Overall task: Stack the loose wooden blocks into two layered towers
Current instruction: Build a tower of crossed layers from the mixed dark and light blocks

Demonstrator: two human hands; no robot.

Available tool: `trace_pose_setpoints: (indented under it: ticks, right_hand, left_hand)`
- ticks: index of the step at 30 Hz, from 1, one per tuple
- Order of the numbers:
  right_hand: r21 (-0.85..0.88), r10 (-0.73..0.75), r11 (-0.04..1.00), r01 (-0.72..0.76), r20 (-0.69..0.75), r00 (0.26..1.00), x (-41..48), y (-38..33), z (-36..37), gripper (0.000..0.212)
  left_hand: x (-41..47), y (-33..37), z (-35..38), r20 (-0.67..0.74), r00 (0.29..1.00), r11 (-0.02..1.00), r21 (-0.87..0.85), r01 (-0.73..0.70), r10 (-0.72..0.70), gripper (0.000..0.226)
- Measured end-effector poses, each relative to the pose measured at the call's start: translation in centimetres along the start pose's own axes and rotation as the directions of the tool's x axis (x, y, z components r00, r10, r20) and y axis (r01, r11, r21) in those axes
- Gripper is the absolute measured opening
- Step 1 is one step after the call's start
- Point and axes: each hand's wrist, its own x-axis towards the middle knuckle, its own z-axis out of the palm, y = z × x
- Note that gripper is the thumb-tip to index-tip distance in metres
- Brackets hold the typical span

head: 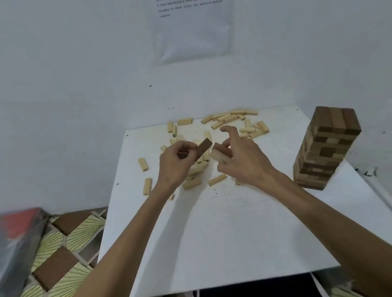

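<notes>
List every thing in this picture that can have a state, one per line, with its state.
Left hand: pinches a dark brown wooden block, raised.
Right hand: holds a pale wooden block, raised.
Tall tower of dark and pale wooden blocks: standing at right of the white square table.
Loose pale wooden blocks: scattered, unstacked, on the table's far half.
Printed paper sheet: on the wall, text blurred.

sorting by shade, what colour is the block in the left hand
Dark brown block, head view.
</notes>
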Motion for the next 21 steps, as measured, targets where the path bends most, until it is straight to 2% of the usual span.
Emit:
trace_pose_setpoints:
  ticks: [4, 9, 14, 21]
  right_hand:
    - [-0.072, -0.028, 0.997, 0.033, 0.072, 0.997, -5.0, -0.1, 1.2, 0.088]
    - [-0.161, -0.061, 0.983, 0.093, 0.195, 0.979, -8.9, 1.1, 3.9, 0.087]
    - [-0.157, -0.112, 0.977, 0.145, 0.204, 0.973, -9.2, 2.4, 4.8, 0.08]
    - [-0.212, -0.112, 0.965, 0.155, 0.202, 0.973, -6.2, 2.7, 3.7, 0.09]
  left_hand:
    - [-5.6, -0.6, 0.5, -0.013, 0.998, 0.996, -0.063, 0.068, -0.069, 0.013]
    - [-9.9, -2.0, 1.3, 0.021, 0.994, 0.994, -0.008, 0.109, -0.108, 0.015]
    - [-11.2, -2.4, 1.2, 0.01, 0.991, 0.991, 0.014, 0.136, -0.136, 0.013]
    - [-10.7, -3.4, 1.3, -0.019, 0.988, 0.988, 0.007, 0.152, -0.152, 0.013]
